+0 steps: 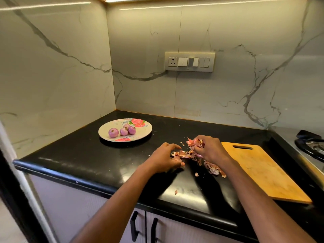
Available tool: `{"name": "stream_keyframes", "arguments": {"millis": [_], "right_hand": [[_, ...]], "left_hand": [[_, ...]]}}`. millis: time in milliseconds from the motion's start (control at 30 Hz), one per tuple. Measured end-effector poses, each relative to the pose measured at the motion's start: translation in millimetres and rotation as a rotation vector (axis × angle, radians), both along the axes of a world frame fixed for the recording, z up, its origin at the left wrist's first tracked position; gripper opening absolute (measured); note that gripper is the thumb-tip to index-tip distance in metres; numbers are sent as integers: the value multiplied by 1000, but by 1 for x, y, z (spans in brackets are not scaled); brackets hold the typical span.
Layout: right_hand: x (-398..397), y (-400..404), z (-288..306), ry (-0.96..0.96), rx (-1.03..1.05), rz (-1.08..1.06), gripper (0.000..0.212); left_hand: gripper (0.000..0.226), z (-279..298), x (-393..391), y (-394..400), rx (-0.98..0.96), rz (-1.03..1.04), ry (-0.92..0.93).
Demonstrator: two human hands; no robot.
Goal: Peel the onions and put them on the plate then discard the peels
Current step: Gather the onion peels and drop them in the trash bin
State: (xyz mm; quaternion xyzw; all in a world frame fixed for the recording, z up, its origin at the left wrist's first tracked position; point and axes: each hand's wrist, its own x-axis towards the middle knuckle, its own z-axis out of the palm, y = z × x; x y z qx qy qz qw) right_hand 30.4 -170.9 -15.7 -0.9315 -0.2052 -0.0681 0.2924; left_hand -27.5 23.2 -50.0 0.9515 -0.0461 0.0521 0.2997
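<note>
Several peeled purple onions (121, 131) lie together on a floral plate (140, 133) at the back left of the black counter. Loose reddish onion peels (213, 168) are scattered on the counter in front of me. My right hand (207, 149) grips a bunch of peels (194, 142), which stick out above its fingers. My left hand (166, 157) rests on the counter with curled fingers cupped against the left side of the peel pile (183, 154). Whether it holds any peels is hidden.
A wooden cutting board (263, 171) lies right of the peels, reaching the counter's front edge. A gas stove (310, 146) sits at the far right. A few stray peel bits (176, 192) lie near the front edge. Cabinet handles (134, 225) hang below.
</note>
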Motion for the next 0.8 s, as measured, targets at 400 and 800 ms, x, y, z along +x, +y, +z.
{"name": "stream_keyframes", "arguments": {"millis": [400, 800], "right_hand": [[0, -26, -5, 3, -7, -24, 26], [2, -16, -4, -8, 91, 46, 23]], "left_hand": [[16, 2, 22, -17, 34, 28, -53], [11, 5, 21, -8, -304, 138, -121]]}}
